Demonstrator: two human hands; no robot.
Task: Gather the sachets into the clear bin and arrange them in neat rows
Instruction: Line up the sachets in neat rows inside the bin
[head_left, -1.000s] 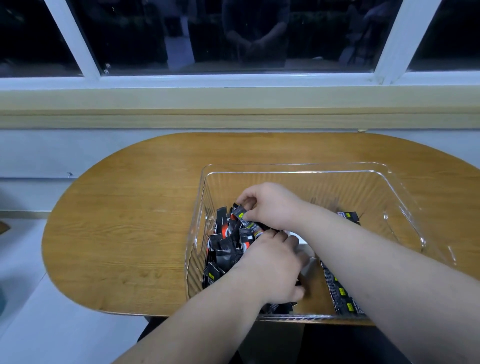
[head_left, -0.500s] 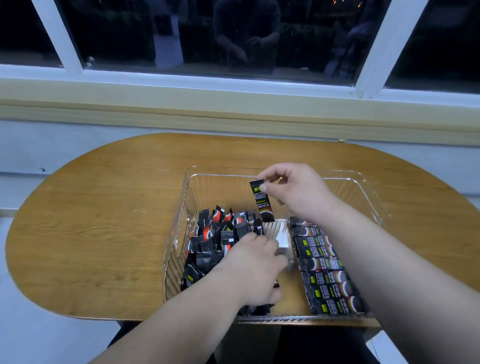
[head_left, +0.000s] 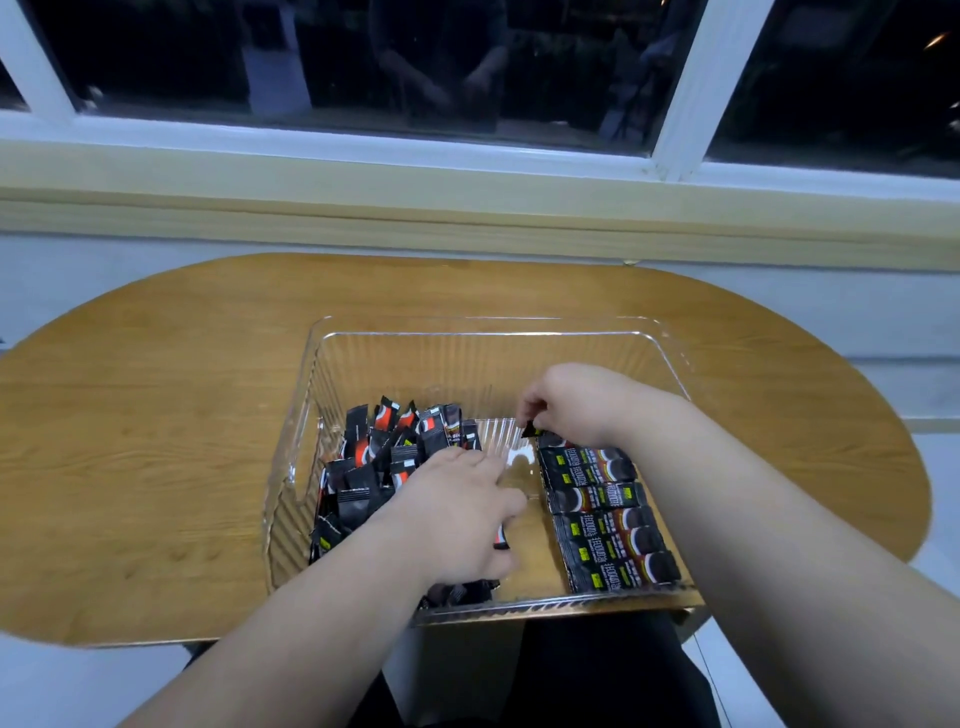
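A clear plastic bin (head_left: 488, 332) stands on the wooden table. Its left half holds a loose heap of black sachets (head_left: 384, 457). Along its right side several sachets lie flat in a neat row (head_left: 602, 514). My right hand (head_left: 576, 405) pinches one black sachet (head_left: 531, 430) at the far end of that row, low over the bin floor. My left hand (head_left: 457, 514) lies palm down on the heap's right edge, fingers spread; a sachet end (head_left: 503, 540) shows under them. Whether the hand grips it is hidden.
The oval wooden table (head_left: 156, 441) reaches left and behind the bin. A window sill (head_left: 467, 208) and a dark window run along the far side. The bin's near rim (head_left: 545, 605) sits at the table's front edge, above my lap.
My right hand has lifted a sachet out of the heap, carried it right and lowered it to the far end of the row. My left hand stays on the heap.
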